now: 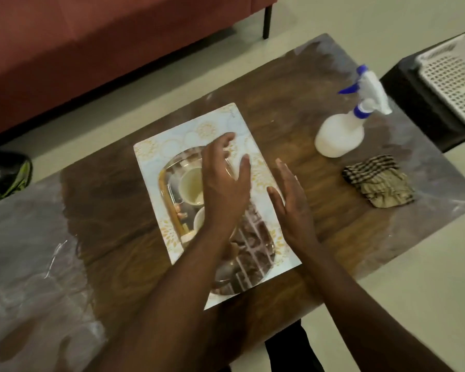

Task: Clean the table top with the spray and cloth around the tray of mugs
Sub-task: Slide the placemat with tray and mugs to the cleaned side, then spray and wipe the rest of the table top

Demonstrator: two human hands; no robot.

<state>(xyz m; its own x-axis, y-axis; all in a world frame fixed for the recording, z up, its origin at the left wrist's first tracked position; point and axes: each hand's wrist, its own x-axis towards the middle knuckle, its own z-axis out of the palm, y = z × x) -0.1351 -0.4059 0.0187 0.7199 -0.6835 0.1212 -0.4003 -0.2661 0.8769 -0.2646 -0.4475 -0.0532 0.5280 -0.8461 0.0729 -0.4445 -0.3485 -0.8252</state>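
A patterned tray (242, 135) with a mirrored centre sits mid-table on the wooden table top (293, 103), carrying two pale mugs: one (189, 189) in full view, the other (199, 220) half hidden under the person's left forearm. Both hands hang over the tray with fingers straight and nothing held. The left hand (223, 181) is spread above the tray's middle; the right hand (290, 200) is edge-on along the tray's 3 o'clock rim, though contact with the rim cannot be confirmed.

At about 2 o'clock from the tray stands the white spray bottle (340, 135) with its blue trigger, upright and untouched. Just below it, at about 3 o'clock, lies the crumpled checked cloth (379, 181), also untouched. Cloudy, dull patches show on the table surface towards 8 o'clock and along the far right edge.

Cleaning appears not yet begun; the hands seem occupied with the tray itself. The next move likely calls for the right hand to reach out to 2 o'clock for the bottle, spraying clear of the mugs.

Beyond the table: a red sofa (91, 49) at 11 o'clock, a white perforated basket (451, 76) at 2 o'clock.
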